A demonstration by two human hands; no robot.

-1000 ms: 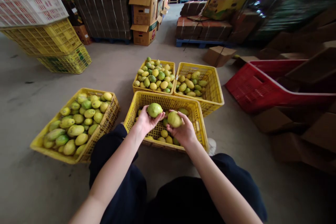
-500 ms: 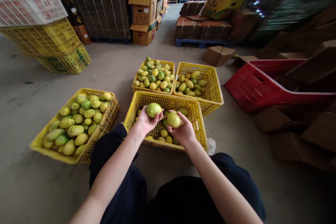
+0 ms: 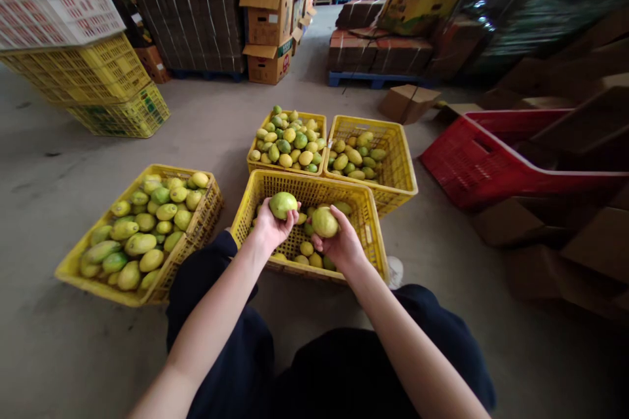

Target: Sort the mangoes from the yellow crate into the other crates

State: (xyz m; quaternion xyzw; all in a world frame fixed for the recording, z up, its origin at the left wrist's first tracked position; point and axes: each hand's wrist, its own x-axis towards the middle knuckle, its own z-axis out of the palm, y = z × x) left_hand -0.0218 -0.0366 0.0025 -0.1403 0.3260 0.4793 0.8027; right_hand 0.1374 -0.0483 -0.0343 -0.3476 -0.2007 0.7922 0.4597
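Note:
Above the near yellow crate (image 3: 304, 178), my left hand (image 3: 271, 229) is closed around a greenish-yellow lemon (image 3: 284, 205). My right hand (image 3: 344, 242) grips a second, rounder lemon (image 3: 325, 222) a short way to the right. Both fruits are held apart from each other, over the crate's opening. Below them, several loose lemons (image 3: 307, 249) lie on the crate's floor, partly hidden by my hands and wrists.
At left stands a yellow crate (image 3: 199, 236) full of large lemons. Beyond the near crate are a heaped crate (image 3: 250, 167) and a partly filled one (image 3: 410, 163). A red crate (image 3: 457, 170) with cardboard is at right. Stacked crates (image 3: 118, 85) and boxes (image 3: 265, 65) stand behind.
My left hand has shifted slightly left with its lemon, which looks turned a little. My right hand stays almost in place with its lemon.

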